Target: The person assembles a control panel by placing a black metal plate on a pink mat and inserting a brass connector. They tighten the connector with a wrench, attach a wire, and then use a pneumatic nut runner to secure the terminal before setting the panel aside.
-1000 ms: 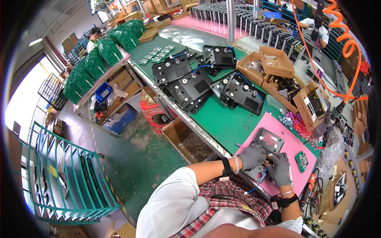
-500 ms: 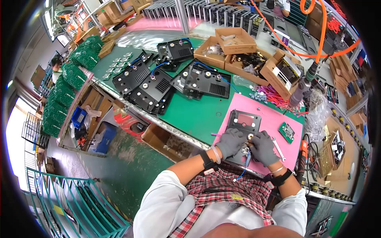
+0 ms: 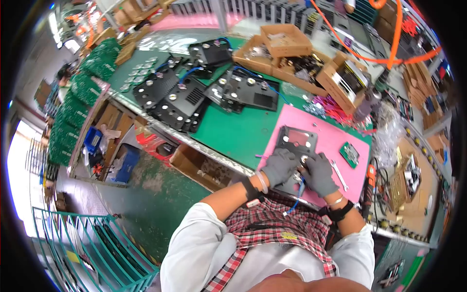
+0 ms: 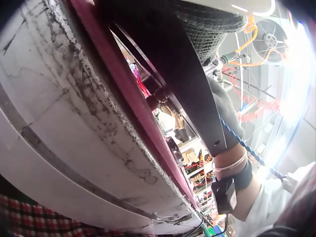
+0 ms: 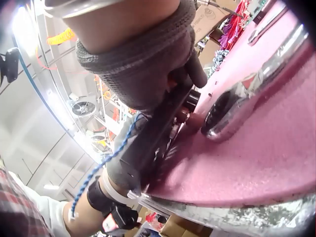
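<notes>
Over the table, head view: both gloved hands meet on a black plate (image 3: 297, 140) that lies flat on a pink mat (image 3: 327, 130) at the near edge.
- Left hand (image 3: 279, 165): fingers curled onto the plate's near left part, holding it.
- Right hand (image 3: 319, 173): fingers bent onto the plate's near right part, touching the left hand.
- A blue wire (image 3: 297, 195) hangs from under the hands toward the checked shirt.
- A wrench (image 3: 339, 175) lies on the mat just right of the right hand; a small green circuit board (image 3: 349, 155) sits beyond it.
- Farther back on the green table (image 3: 233, 134): a cluster of black housings (image 3: 180, 100), then open cardboard boxes (image 3: 286, 41).

Left wrist view: very close and low. The plate's dark edge runs above the mat's pink rim. Knit glove at the top of frame; its grip is not readable here. The right hand shows past the plate, with a strap on its wrist.

Right wrist view: the right hand's gloved fingers wrap the plate's edge, one fingertip sticking out. The left hand sits behind, against the plate. The blue wire crosses between them, and shiny metal lies on the mat.
</notes>
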Demonstrator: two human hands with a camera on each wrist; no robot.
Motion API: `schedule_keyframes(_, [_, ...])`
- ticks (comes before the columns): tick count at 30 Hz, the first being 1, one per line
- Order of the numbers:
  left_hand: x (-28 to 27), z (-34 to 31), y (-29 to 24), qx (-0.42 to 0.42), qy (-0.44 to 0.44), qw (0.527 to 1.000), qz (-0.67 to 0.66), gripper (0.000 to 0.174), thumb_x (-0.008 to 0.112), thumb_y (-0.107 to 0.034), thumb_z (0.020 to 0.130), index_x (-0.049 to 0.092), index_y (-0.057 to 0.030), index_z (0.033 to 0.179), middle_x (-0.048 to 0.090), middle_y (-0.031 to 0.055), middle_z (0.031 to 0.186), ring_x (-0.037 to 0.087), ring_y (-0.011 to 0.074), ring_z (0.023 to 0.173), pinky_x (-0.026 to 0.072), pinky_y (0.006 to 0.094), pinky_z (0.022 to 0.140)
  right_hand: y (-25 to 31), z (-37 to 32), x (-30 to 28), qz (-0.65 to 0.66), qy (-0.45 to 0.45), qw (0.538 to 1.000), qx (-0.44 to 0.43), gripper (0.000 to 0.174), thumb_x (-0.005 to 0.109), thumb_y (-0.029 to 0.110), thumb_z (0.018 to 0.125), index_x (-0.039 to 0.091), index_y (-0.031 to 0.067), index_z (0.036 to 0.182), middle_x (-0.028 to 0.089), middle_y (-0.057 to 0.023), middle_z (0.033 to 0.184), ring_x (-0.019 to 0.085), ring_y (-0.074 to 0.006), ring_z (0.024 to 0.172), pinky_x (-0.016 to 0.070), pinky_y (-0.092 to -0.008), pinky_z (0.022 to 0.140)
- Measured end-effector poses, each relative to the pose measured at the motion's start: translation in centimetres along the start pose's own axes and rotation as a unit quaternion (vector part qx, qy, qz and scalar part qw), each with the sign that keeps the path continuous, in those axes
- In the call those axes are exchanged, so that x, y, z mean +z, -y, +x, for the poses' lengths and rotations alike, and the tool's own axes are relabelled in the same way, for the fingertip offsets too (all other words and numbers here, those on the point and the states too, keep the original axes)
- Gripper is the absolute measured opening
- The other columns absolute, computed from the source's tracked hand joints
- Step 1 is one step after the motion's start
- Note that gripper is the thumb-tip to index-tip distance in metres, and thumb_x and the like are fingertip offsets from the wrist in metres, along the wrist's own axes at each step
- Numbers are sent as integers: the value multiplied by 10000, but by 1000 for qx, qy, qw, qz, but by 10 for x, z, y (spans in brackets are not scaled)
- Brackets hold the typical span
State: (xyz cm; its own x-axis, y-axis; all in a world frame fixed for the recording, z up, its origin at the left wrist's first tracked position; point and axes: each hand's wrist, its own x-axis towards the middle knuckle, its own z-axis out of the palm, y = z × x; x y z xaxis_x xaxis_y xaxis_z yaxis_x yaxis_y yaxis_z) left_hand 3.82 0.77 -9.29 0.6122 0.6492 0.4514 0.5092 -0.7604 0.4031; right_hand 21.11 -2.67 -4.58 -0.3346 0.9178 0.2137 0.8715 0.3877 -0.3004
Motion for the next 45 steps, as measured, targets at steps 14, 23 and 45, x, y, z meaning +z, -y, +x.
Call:
schedule_keyframes(14, [-3,4,-2,-17,12,1000,-4,100,605,-175,688,602,-131,778,567,12,788,524,238,820,421,370,746,-11,-3,-3,51,41,998,-17,230,622,199,725,578,83,919,543,-72,900,497,-278,870,437,-393,734])
schedule_keyframes(23, [-5,5,-3,-25,12,1000,-9,105,619,-130,670,608,-113,773,576,27,799,534,248,822,425,373,724,-13,-2,1,37,24,999,-25,234,647,210,691,577,71,867,545,-73,873,521,-266,854,472,-385,679])
schedule_keyframes(45, [-9,5,-2,-45,8,997,-56,96,628,-155,716,638,-113,802,581,28,779,544,242,805,429,356,710,-87,-56,-14,-33,47,957,285,203,593,170,773,559,65,943,597,-119,866,584,-295,822,476,-397,713])
